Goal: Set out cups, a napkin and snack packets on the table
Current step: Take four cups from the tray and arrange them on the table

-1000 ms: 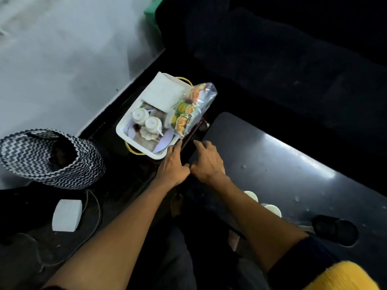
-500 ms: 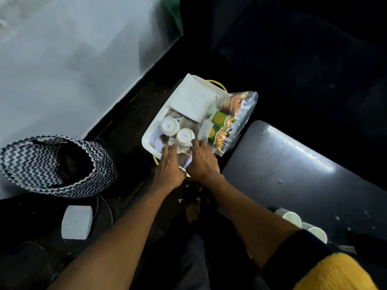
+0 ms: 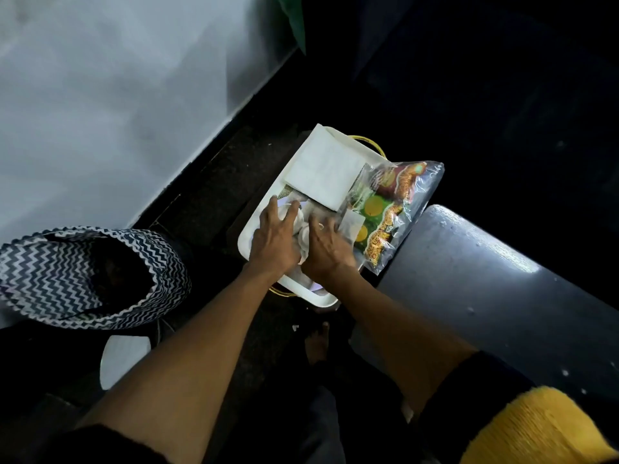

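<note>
Both hands have gone from the table edge into the tray since a second ago, and the cups that stood on the table at 5 o'clock are out of the view. Nearest, at 5 o'clock, a yellow sleeve (image 3: 539,430) fills the corner, with a white block (image 3: 124,360) on the floor at 8 o'clock. A zigzag bag (image 3: 80,276) gapes open at 9 o'clock. At the centre the left hand (image 3: 274,239) lies palm down in the tray (image 3: 246,239), its fingers curved over a white cup (image 3: 284,212); whether they grip it I cannot tell. Just beside it the right hand (image 3: 326,247) reaches in too, its fingers bent over a second cup (image 3: 305,236), and blur hides whether it holds anything. A small white sachet (image 3: 351,224) sits just past the right fingertips. Along the tray's right side a clear bag of snack packets (image 3: 392,209) hangs over the rim toward the table (image 3: 495,296), which runs from 3 to 4 o'clock. Farther on, a folded napkin (image 3: 326,169) rests on the tray's far end at 12 o'clock, and a yellow handle (image 3: 370,142) peeps out behind it. A pale wall (image 3: 117,95) fills 10 o'clock.
</note>
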`<state>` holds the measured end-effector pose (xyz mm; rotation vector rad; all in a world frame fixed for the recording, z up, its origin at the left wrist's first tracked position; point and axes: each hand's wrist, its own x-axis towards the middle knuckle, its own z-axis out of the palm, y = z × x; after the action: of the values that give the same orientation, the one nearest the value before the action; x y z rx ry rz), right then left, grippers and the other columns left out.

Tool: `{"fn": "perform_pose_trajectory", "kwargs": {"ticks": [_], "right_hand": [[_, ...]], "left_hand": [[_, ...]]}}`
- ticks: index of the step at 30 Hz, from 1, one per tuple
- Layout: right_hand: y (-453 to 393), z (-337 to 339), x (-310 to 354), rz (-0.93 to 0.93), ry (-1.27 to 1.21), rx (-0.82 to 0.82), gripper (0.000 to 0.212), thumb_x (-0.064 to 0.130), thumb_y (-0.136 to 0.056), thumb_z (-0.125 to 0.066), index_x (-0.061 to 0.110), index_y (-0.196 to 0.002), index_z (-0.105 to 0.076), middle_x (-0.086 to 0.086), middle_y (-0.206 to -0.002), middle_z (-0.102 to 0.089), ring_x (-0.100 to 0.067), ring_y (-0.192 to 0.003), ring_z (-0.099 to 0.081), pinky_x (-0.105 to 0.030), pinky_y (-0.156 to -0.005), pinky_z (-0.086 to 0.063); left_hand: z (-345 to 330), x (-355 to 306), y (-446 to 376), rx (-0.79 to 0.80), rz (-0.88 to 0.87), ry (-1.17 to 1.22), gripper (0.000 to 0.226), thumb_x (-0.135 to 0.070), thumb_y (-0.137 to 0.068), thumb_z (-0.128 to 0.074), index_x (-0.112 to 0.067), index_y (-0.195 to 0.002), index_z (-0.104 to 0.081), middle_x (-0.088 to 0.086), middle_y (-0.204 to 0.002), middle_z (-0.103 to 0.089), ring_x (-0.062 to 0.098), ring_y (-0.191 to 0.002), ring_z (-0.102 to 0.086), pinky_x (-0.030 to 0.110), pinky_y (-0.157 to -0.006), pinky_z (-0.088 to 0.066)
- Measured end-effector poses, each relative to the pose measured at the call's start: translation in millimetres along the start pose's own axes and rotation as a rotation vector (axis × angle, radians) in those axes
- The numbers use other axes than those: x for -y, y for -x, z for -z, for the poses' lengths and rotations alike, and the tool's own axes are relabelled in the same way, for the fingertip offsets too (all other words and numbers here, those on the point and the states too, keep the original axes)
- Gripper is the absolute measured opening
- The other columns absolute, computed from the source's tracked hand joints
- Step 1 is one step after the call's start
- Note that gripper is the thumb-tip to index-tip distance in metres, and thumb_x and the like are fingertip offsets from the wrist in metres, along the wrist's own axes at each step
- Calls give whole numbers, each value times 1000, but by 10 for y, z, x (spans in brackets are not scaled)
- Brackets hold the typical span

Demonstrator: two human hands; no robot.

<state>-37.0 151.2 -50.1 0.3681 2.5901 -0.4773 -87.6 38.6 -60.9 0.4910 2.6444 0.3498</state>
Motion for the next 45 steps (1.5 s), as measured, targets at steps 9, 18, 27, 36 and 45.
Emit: {"fn": "perform_pose_trajectory", "kwargs": {"ticks": [9, 18, 27, 36, 45], "right_hand": [[-187, -108, -25, -19, 16, 47, 80, 44, -78, -72, 18, -141, -30, -14, -133, -41, -37, -114, -57, -39, -72, -48], [23, 36, -97, 18, -89, 20, 73, 59, -74, -59, 18, -130, -38, -16, -125, -50, -38, -100, -63, -40, -72, -48], [594, 271, -520, 70, -239, -179, 75, 61, -64, -47, 16, -123, -42, -8, -100, -62, -33, -90, -64, -31, -63, -37], [1241, 322, -1602, -30, -376, -290, 62, 48, -56, -69, 20, -100, -35, 4, -80, -44, -26, -80, -49, -34, -65, -41], [2004, 283, -2959, -337, -874, -217, 78, 38, -46, -78, 26, -115, -45, 7, -107, -57, -19, -97, -58, -33, -76, -51]], "left_hand": [[-54, -8, -282, 66, -54, -51, 75, -12, -77, -69, -25, -144, -38, 9, -147, -31, 31, -134, -32, 44, -91, -49], [71, 47, -133, -93, 88, -74, 69, -42, -67, -74, -22, -128, -50, 12, -117, -60, 33, -109, -58, 44, -93, -37], [97, -387, 401, -249, 437, 485, 61, -47, -66, -80, -23, -104, -37, 4, -108, -55, 33, -102, -59, 41, -81, -48], [-211, -1324, 853, -31, 616, 896, 59, -52, -53, -79, -7, -90, -75, 13, -91, -75, 32, -90, -71, 47, -82, -58], [-726, -2583, 1257, 201, 560, 1225, 27, -20, -76, -75, -3, -96, -72, 13, -86, -74, 23, -72, -68, 32, -56, -53]]}}
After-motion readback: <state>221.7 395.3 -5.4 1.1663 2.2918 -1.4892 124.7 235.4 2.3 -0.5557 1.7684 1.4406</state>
